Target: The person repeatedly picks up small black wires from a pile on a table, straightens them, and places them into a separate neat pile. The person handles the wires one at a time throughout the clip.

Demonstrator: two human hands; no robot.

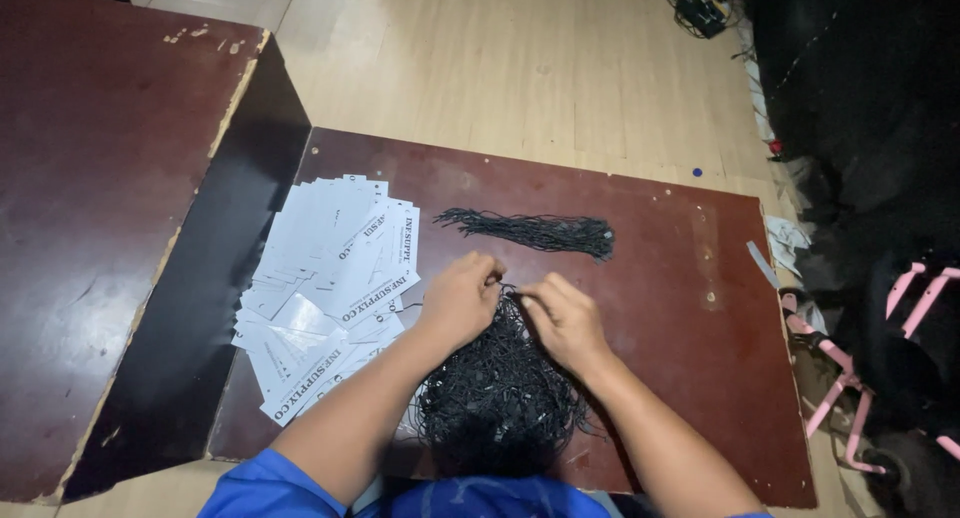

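Note:
My left hand (460,298) and my right hand (565,318) meet over a loose heap of black strings (500,398) on a low dark red board (680,278). Both hands have their fingers pinched together on strings at the top of the heap. A fanned pile of white paper tags (325,288) with black print lies just left of my left hand. Beyond my hands a tidy bundle of black strings (535,231) lies straight across the board.
A taller dark red table (90,208) with chipped edges stands at the left. Pale wooden floor (520,68) lies beyond the board. Dark cloth and a pink frame (920,298) sit at the right, black cables (700,13) at the top right.

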